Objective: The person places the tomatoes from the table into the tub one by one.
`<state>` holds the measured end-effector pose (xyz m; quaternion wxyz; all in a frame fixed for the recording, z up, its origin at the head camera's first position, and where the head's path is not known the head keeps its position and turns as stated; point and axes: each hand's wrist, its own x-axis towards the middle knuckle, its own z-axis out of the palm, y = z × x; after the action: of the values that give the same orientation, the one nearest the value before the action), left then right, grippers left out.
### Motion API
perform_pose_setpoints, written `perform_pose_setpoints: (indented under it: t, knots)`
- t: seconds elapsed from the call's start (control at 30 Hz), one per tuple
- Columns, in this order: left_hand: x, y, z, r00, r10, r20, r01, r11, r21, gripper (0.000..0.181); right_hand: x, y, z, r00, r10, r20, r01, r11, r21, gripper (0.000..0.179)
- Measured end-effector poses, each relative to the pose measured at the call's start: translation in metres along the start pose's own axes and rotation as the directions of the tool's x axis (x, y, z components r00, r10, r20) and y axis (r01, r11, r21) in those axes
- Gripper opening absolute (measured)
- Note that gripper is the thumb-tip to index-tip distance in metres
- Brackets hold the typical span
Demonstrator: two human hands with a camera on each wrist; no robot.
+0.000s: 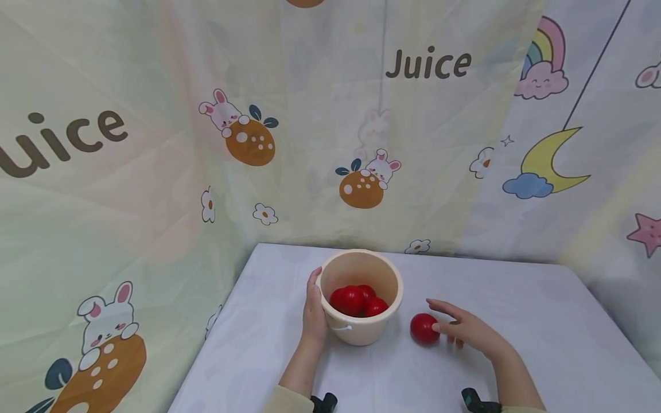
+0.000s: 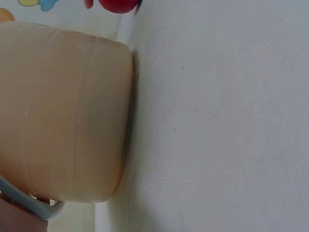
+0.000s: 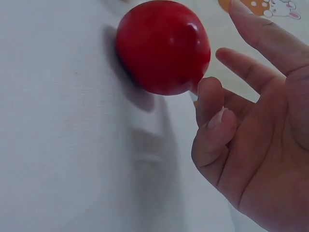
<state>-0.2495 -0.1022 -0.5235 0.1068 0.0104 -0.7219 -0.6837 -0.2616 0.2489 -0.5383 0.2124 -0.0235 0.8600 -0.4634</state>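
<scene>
A cream bucket (image 1: pixel 360 332) stands upright on the table, tilted slightly in the head view by perspective. Inside lie several glossy red balls (image 1: pixel 352 301). My left hand (image 1: pixel 313 315) rests along the bucket's left side, fingers stretched up to the rim; in the left wrist view only a bit of it shows beside the grey handle (image 2: pixel 41 207). To the right of the bucket, a single red ball (image 1: pixel 424 328) sits on the cloth. My right hand (image 1: pixel 472 330) reaches to its right side, fingers spread and loosely bent, fingertips right at the ball's edge in the right wrist view (image 3: pixel 263 140).
A white cloth covers the table (image 1: pixel 542 321), whose back edge meets a hanging fabric backdrop (image 1: pixel 320 126) printed with bunnies, fruit and lettering. More fabric hangs along the left and right sides. Dark camera mounts (image 1: pixel 480 401) sit at both wrists.
</scene>
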Motion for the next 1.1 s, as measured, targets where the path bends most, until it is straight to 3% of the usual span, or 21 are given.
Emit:
perform_pose_setpoints:
  t: [0.27,0.57,1.1]
  knots:
    - [-0.009,0.021,-0.003,0.999,0.011,0.04,-0.01,0.999,-0.031,0.041,0.001,0.005,0.008,0.999,0.035,-0.022,-0.034,0.999,0.006,0.072]
    - [0.002,-0.006,0.001,1.0,0.023,-0.003,-0.023,1.0,-0.013,0.042,0.0,0.01,0.016,0.997,0.07,-0.033,-0.069,0.997,0.02,0.075]
    - [0.002,-0.008,0.001,0.999,0.034,-0.009,-0.034,0.999,-0.005,0.042,0.006,0.016,0.019,0.995,0.056,-0.084,-0.059,0.998,-0.03,0.076]
